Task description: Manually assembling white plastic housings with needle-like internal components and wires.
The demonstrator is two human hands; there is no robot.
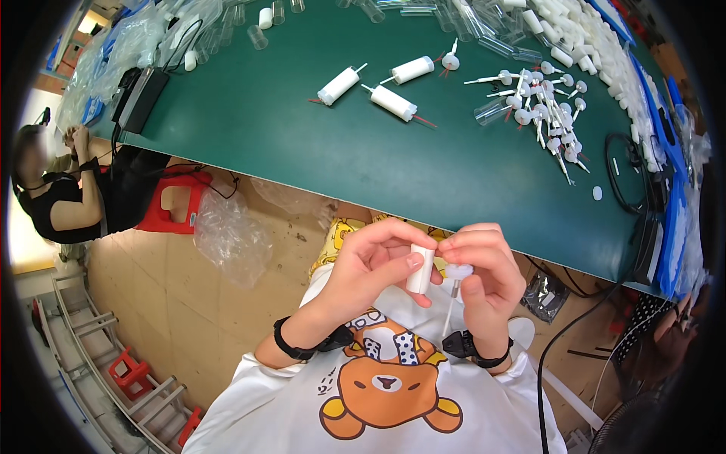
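Over my lap, just off the table's near edge, my left hand [367, 265] grips a short white plastic cylinder [420, 274] between thumb and fingers. Close beside it, my right hand [490, 276] is closed around a white part with a round disc head [458, 270] and a thin stem pointing down. The right fingertips meet the left index finger near the cylinder's upper end. Farther off on the green table [302, 159] lie three white cylinders, including one [393, 103] with a thin rod at one end and red wires at the other.
A pile of disc-headed stem parts [548, 110] lies at the right, with a clear tube [493, 112] beside it. White sleeves [563, 34] and clear tubes [484, 30] heap up behind. Black cable [624, 181] loops at the right edge. A co-worker [72, 189] sits at the left.
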